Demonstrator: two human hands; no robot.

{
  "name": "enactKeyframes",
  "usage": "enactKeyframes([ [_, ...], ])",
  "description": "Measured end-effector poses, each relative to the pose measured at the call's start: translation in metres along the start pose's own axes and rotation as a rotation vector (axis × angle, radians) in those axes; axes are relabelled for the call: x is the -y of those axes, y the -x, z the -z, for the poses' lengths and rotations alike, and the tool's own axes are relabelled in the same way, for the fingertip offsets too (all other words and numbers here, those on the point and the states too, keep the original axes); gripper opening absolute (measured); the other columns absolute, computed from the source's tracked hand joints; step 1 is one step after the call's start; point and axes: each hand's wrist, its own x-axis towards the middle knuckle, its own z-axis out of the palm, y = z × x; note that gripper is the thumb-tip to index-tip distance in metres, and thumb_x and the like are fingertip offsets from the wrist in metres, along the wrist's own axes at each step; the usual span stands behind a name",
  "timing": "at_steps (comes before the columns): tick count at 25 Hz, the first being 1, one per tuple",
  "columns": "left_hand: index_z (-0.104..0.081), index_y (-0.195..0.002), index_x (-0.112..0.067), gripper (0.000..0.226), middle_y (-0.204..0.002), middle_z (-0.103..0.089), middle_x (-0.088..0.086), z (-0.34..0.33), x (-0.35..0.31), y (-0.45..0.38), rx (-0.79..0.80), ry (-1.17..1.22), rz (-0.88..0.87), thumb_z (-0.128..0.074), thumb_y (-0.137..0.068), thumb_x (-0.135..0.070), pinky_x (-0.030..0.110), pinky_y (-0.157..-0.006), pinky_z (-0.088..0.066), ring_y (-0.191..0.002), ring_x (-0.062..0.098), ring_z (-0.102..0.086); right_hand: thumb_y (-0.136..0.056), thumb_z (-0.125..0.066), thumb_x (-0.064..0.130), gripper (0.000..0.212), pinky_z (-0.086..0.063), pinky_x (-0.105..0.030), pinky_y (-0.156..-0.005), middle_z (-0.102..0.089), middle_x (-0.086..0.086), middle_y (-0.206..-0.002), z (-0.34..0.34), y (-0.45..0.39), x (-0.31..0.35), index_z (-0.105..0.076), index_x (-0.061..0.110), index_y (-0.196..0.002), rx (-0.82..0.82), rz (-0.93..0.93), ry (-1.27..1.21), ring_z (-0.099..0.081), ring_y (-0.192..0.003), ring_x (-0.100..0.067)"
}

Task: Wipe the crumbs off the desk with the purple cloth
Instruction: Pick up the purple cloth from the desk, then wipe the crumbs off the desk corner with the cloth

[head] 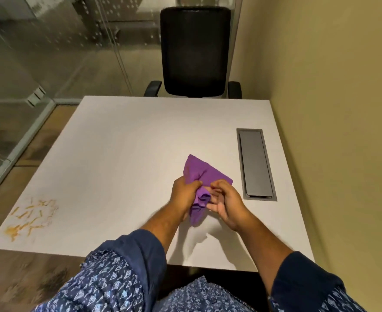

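Note:
The purple cloth (202, 174) is bunched between both hands over the middle right of the white desk (127, 140). My left hand (183, 194) grips its left side, fingers closed around the fabric. My right hand (227, 202) pinches the cloth from the right with its fingertips. Part of the cloth hangs down between my palms; its far corner lies flat on the desk. Orange-yellow crumbs (31, 218) are scattered at the desk's near left corner, well away from both hands.
A grey cable hatch (255, 164) is set into the desk to the right of my hands. A black office chair (194, 52) stands at the far edge. A beige wall runs along the right, a glass partition (39, 64) on the left.

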Motion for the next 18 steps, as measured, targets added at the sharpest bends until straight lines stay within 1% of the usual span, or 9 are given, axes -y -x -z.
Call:
enactKeyframes([
  [1,-0.078,-0.101,-0.018,0.017,-0.083,-0.084,0.0,0.005,-0.007,0.006,0.005,0.004,-0.031,-0.066,-0.097,-0.007,0.028,-0.063,-0.063,-0.08,0.024,-0.08,-0.105,-0.057,0.027,0.013,-0.064,-0.043,-0.078,-0.076,-0.017,-0.103,-0.01,0.003,0.006,-0.062,0.018,-0.097,-0.003,-0.018,-0.045,-0.078,-0.091,-0.029],
  [3,-0.077,-0.112,-0.024,0.022,-0.098,-0.085,0.004,0.014,-0.017,0.016,0.055,-0.029,-0.105,-0.063,-0.101,-0.012,0.03,-0.073,-0.064,-0.089,0.023,-0.081,-0.105,-0.059,0.046,0.033,-0.063,-0.049,-0.086,-0.076,-0.016,-0.116,-0.028,0.006,0.012,-0.066,0.016,-0.115,0.012,-0.056,-0.018,-0.076,-0.104,-0.033],
  [5,-0.074,-0.12,-0.04,0.033,-0.113,-0.081,0.006,0.026,-0.025,0.03,0.118,-0.113,-0.226,-0.059,-0.102,-0.016,0.029,-0.078,-0.062,-0.094,0.018,-0.078,-0.102,-0.059,0.057,0.048,-0.062,-0.052,-0.093,-0.077,-0.013,-0.124,-0.047,0.009,0.011,-0.069,0.018,-0.128,0.119,-0.095,0.047,-0.075,-0.114,-0.034],
  [7,-0.065,-0.133,-0.053,0.06,-0.127,-0.076,-0.016,0.041,-0.031,0.044,0.182,-0.262,-0.396,-0.053,-0.1,-0.004,0.014,-0.078,-0.058,-0.098,0.0,-0.074,-0.105,-0.057,0.053,0.049,-0.054,-0.054,-0.107,-0.072,-0.01,-0.129,-0.068,0.011,0.004,-0.065,0.016,-0.136,0.201,-0.124,0.039,-0.068,-0.119,-0.033],
  [9,-0.057,-0.149,-0.037,0.069,-0.144,-0.065,-0.018,0.062,-0.027,0.053,0.175,-0.398,-0.506,-0.051,-0.096,0.007,0.017,-0.099,-0.056,-0.121,-0.005,-0.066,-0.107,-0.056,0.041,0.037,-0.05,-0.051,-0.111,-0.07,-0.008,-0.124,-0.096,0.016,-0.006,-0.063,0.016,-0.133,0.221,-0.124,-0.002,-0.067,-0.115,-0.027],
  [11,-0.053,-0.153,-0.024,0.062,-0.152,-0.057,-0.011,0.085,-0.022,0.06,0.113,-0.458,-0.513,-0.061,-0.096,-0.003,0.034,-0.117,-0.049,-0.14,-0.001,-0.054,-0.107,-0.059,0.038,0.029,-0.057,-0.04,-0.097,-0.079,-0.006,-0.117,-0.121,0.018,-0.02,-0.072,0.017,-0.123,0.211,-0.087,0.031,-0.073,-0.115,-0.022],
  [12,-0.053,-0.153,-0.024,0.062,-0.152,-0.055,-0.016,0.102,-0.017,0.065,0.055,-0.472,-0.509,-0.067,-0.094,-0.012,0.033,-0.118,-0.048,-0.141,-0.005,-0.051,-0.106,-0.061,0.038,0.031,-0.059,-0.037,-0.092,-0.082,-0.006,-0.116,-0.134,0.019,-0.028,-0.074,0.017,-0.123,0.198,-0.067,0.065,-0.075,-0.115,-0.021],
  [15,-0.052,-0.151,-0.027,0.07,-0.148,-0.052,-0.023,0.166,0.003,0.08,-0.148,-0.504,-0.509,-0.078,-0.087,-0.038,0.01,-0.112,-0.04,-0.135,-0.012,-0.049,-0.107,-0.059,0.039,0.041,-0.061,-0.043,-0.096,-0.081,-0.015,-0.121,-0.168,0.015,-0.052,-0.07,0.009,-0.133,0.206,-0.026,0.167,-0.078,-0.113,-0.028],
  [18,-0.06,-0.141,-0.027,0.057,-0.142,-0.059,-0.018,0.241,0.033,0.095,-0.283,-0.444,-0.439,-0.081,-0.091,-0.043,0.003,-0.104,-0.036,-0.13,-0.01,-0.053,-0.106,-0.06,0.043,0.047,-0.052,-0.052,-0.114,-0.078,-0.021,-0.119,-0.201,0.009,-0.078,-0.063,0.008,-0.138,0.219,-0.01,0.248,-0.071,-0.123,-0.036],
])
